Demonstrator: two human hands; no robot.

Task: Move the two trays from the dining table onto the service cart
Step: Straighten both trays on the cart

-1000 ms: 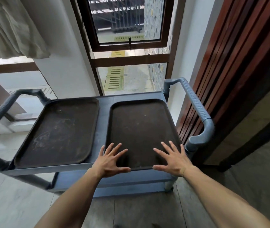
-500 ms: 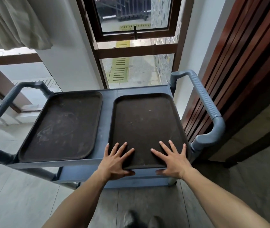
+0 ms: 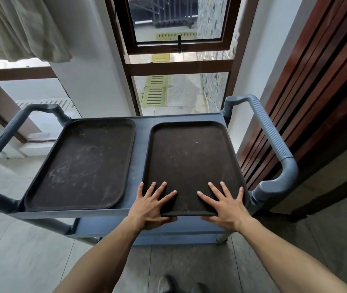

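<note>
Where a tall wood-framed window (image 3: 179, 66) meets a white wall, a blue-grey service cart (image 3: 141, 132) stands on a pale tiled floor (image 3: 18, 261), with a slatted wooden panel (image 3: 308, 92) along its right side and a pale curtain (image 3: 22, 28) hanging at the upper left. The cart has a looped handle (image 3: 274, 136) at each end, and its top shelf carries two dark brown trays side by side, apart from each other. The left tray (image 3: 84, 163) lies flat toward the shelf's left end, touched by neither hand. The right tray (image 3: 189, 163) fills the shelf's right end, its near edge at or just over the shelf's front edge. The left hand (image 3: 151, 206) lies on that tray's near left corner, fingers straight and spread on top, thumb tucked under the near rim. The right hand (image 3: 225, 206) mirrors it at the near right corner, fingers fanned flat on the tray, thumb below the edge.
</note>
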